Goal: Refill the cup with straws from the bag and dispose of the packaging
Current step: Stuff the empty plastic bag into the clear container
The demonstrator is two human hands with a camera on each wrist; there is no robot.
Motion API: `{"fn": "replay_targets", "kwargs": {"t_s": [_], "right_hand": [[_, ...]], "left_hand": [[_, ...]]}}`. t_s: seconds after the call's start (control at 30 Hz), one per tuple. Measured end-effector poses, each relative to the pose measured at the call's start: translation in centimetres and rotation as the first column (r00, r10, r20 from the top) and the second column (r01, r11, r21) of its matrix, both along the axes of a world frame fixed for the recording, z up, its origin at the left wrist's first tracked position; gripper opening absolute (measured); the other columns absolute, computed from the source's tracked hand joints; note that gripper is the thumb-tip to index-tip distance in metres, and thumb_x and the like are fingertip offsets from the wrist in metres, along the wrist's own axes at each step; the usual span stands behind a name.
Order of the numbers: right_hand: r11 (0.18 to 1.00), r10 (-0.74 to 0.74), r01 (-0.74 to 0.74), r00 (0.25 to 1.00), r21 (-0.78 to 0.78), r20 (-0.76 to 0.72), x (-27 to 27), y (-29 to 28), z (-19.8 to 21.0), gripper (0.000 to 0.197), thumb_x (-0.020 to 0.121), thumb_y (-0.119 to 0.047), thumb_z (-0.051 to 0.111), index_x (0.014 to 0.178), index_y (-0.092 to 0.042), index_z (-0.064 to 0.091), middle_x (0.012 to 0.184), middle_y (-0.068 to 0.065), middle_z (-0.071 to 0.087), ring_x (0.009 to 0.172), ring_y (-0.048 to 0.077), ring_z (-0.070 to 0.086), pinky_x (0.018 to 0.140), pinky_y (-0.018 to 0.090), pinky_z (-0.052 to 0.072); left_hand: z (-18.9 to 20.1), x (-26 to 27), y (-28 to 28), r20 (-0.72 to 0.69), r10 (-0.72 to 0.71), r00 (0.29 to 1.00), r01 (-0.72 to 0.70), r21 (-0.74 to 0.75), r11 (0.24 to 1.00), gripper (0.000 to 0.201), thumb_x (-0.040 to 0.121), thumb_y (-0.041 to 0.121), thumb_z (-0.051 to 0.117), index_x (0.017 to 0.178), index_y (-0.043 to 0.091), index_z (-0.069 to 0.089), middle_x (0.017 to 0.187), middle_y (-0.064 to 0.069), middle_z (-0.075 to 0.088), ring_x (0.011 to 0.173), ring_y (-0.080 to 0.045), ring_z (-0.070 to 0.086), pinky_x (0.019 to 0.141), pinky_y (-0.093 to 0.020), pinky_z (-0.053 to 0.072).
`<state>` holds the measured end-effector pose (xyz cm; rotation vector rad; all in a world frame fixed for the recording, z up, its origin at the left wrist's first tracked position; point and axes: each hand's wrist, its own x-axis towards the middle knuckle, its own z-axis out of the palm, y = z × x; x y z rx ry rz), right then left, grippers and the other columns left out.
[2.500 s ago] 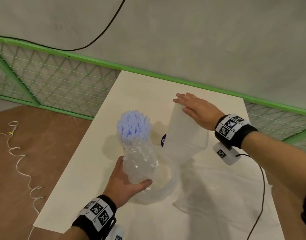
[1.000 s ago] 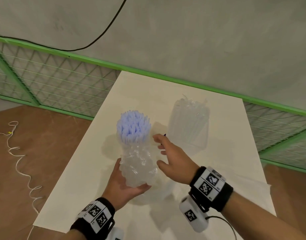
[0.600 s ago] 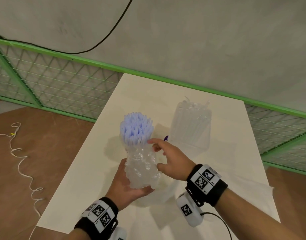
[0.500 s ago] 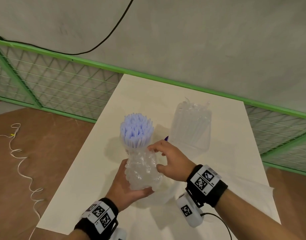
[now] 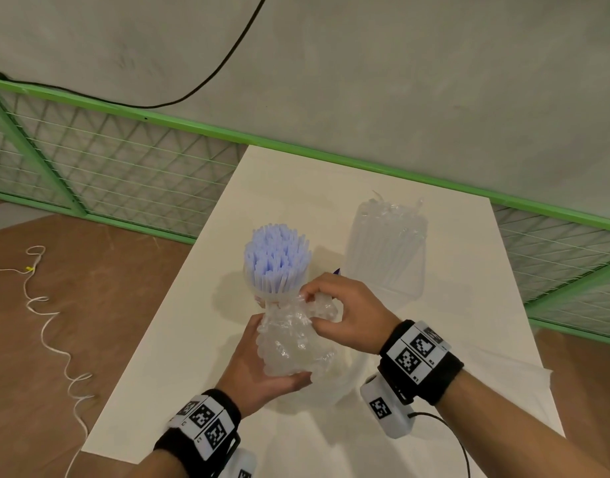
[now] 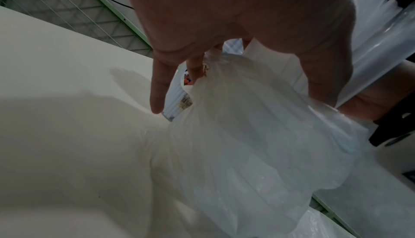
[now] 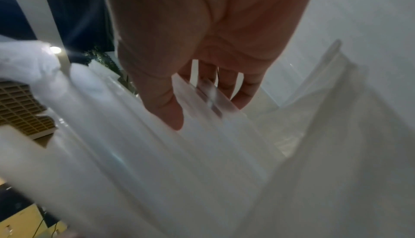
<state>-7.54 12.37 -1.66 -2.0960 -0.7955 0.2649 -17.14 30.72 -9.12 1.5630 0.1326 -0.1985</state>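
Observation:
A bundle of pale blue straws (image 5: 277, 263) stands upright near the middle of the white table (image 5: 179, 357). A clear plastic bag (image 5: 289, 339) is crumpled down around its lower half. My left hand (image 5: 262, 377) grips the bunched bag and bundle from the lower left. My right hand (image 5: 344, 312) pinches the bag's upper edge just below the bare straws. The left wrist view shows my fingers (image 6: 157, 91) curled around the bag (image 6: 247, 135), with straws (image 6: 177, 103) behind it. In the right wrist view, thumb and fingers (image 7: 170, 114) hold clear film (image 7: 157, 153). A clear cup (image 5: 386, 253) holding whitish straws stands behind, to the right.
A flat sheet of clear film (image 5: 524, 377) lies on the table's near right, one corner past the edge. A green mesh fence (image 5: 124, 174) runs behind and to the left of the table. A white cord (image 5: 52, 326) lies on the brown floor at left.
My right hand left the cup at the back, came to the bundle and took hold of the bag's top. The bag is bunched lower, so more of the straws stand bare.

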Motion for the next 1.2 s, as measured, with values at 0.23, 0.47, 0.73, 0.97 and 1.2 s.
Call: {"fn": "replay_targets", "kwargs": {"t_s": [0.23,0.47,0.73,0.97,1.2], "right_hand": [[0.999,-0.043,0.043,0.999,-0.026,-0.020,-0.2,-0.2,0.2,0.029,0.076,-0.012,0.073,0.101,-0.022,0.061,0.096,-0.012,0.064,0.091,0.006,0.058,0.089,0.024,0.046],[0.997,-0.076,0.075,0.995,0.017,0.066,-0.6,0.0,0.2,0.048,0.086,-0.014,0.066,0.127,-0.031,0.048,0.109,-0.021,0.058,0.100,0.001,0.057,0.086,0.011,0.038],[0.992,-0.080,0.106,0.947,-0.066,0.312,-0.6,-0.5,-1.2,0.027,0.095,-0.012,0.058,0.120,-0.023,0.058,0.107,-0.008,0.066,0.096,0.005,0.060,0.081,0.023,0.049],[0.972,-0.233,0.222,0.911,0.071,0.341,0.3,-1.5,-1.4,0.009,0.088,-0.011,0.072,0.096,-0.015,0.071,0.111,-0.003,0.069,0.107,0.004,0.061,0.094,0.018,0.045],[0.961,-0.275,0.264,0.947,0.082,0.166,-0.2,-1.7,-0.8,0.027,0.089,-0.018,0.071,0.116,-0.020,0.066,0.097,-0.008,0.074,0.095,-0.002,0.067,0.090,0.016,0.049]], "left_hand": [[0.2,0.3,0.0,-0.004,-0.014,1.000,0.014,0.002,1.000,0.091,0.056,0.014,0.096,0.130,0.013,0.045,0.120,-0.006,0.066,0.112,-0.017,0.065,0.086,-0.027,0.055],[0.2,0.5,-0.1,-0.015,-0.010,1.000,0.010,-0.005,1.000,0.089,0.056,0.009,0.095,0.130,0.011,0.045,0.118,-0.005,0.066,0.110,-0.017,0.065,0.084,-0.024,0.055],[0.2,0.9,0.0,-0.009,-0.010,1.000,0.010,0.051,0.999,0.090,0.055,0.019,0.097,0.130,0.013,0.047,0.120,-0.003,0.066,0.115,-0.015,0.063,0.092,-0.032,0.054],[0.6,0.9,-0.3,-0.024,0.025,0.999,-0.023,0.073,0.997,0.089,0.054,0.017,0.097,0.128,0.019,0.048,0.118,0.003,0.067,0.109,-0.007,0.064,0.087,-0.022,0.054],[0.9,1.1,-0.4,-0.026,0.039,0.999,-0.037,0.079,0.996,0.086,0.054,0.014,0.096,0.126,0.020,0.049,0.116,0.004,0.068,0.107,-0.006,0.065,0.090,-0.027,0.052]]}}
